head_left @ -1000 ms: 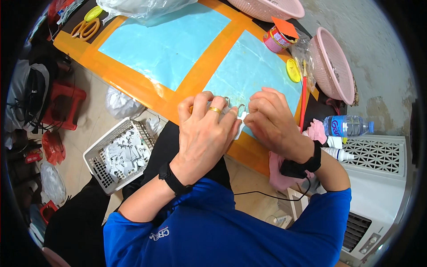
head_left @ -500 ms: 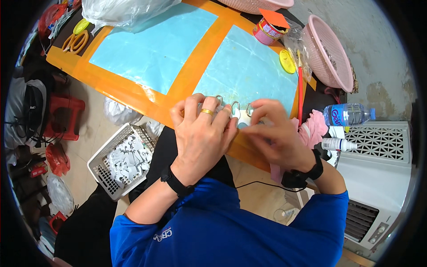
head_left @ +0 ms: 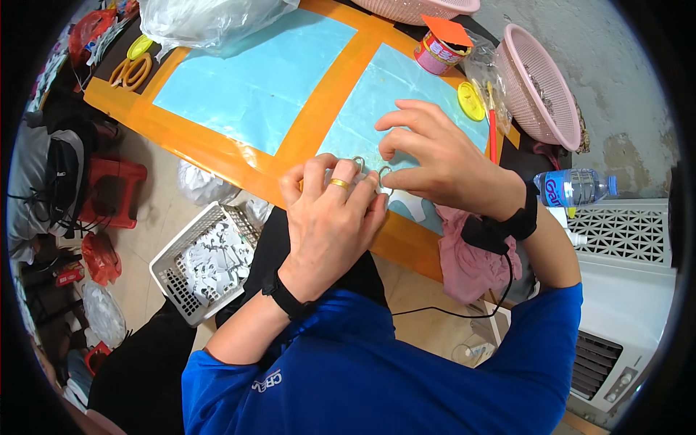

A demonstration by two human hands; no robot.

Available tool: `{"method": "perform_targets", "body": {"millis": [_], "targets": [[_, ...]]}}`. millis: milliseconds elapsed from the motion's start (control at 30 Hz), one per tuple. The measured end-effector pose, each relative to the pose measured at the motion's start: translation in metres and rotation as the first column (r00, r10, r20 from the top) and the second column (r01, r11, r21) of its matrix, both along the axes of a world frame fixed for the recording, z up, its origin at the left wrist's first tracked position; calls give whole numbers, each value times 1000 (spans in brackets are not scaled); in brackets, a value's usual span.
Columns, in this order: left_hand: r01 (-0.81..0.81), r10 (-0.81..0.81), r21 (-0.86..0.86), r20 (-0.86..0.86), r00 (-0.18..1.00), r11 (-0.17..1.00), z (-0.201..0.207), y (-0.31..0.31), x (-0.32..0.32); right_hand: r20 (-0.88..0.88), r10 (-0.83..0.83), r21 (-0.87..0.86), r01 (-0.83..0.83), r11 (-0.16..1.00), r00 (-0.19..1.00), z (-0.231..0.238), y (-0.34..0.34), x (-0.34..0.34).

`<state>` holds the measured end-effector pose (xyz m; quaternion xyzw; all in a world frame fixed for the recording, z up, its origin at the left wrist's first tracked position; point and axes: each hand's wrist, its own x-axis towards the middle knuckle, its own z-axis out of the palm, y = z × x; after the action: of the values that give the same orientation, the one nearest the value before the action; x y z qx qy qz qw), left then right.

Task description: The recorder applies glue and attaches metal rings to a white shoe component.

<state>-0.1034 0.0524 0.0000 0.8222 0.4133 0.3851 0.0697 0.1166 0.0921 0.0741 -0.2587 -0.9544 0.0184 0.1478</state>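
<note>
My left hand (head_left: 326,210), with a gold ring, is bent over the near edge of the table, its fingertips pressed together and down on something hidden beneath them. A curved metal hook (head_left: 359,162) pokes out past those fingertips. A second metal hook (head_left: 382,187) stands by the left forefinger and thumb. From the right reaches my right hand (head_left: 442,163), fingers curved and apart; its thumb tip is beside the second hook, and I see nothing held in it. A white flat cutout (head_left: 412,206) lies on the blue sheet (head_left: 406,94) below the right palm.
A pink tin (head_left: 435,56), a yellow lid (head_left: 471,101) and a red-handled brush (head_left: 493,134) lie at the far right, by a pink basket (head_left: 536,87). Scissors (head_left: 130,71) and a plastic bag (head_left: 214,25) are far left. A white basket of cutouts (head_left: 163,272) stands below left.
My right hand has moved left and up, its fingers spreading, and the pink cloth and white cutout now show more. A hook that stood near it is out of sight. My left hand stays put.
</note>
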Motion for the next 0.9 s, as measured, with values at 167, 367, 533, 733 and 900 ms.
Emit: {"method": "perform_targets", "body": {"millis": [167,367,533,733,900], "targets": [[4,-4,8,2,1000,1000,0,0,0,114,22,109,-34,993,993,3,-3,-8],[11,-11,14,5,1000,1000,-1,0,-1,45,-23,177,15,984,999,-13,-20,1],[18,-18,14,4,1000,1000,-1,1,-2,6,-43,134,42,990,999,-18,-24,3],[26,-26,5,6,1000,1000,-2,1,-3,37,-68,177,60,982,997,-17,-28,0],[32,-32,22,13,999,999,-1,1,-5,58,-65,304,44,952,996,-20,-36,-3]]}}
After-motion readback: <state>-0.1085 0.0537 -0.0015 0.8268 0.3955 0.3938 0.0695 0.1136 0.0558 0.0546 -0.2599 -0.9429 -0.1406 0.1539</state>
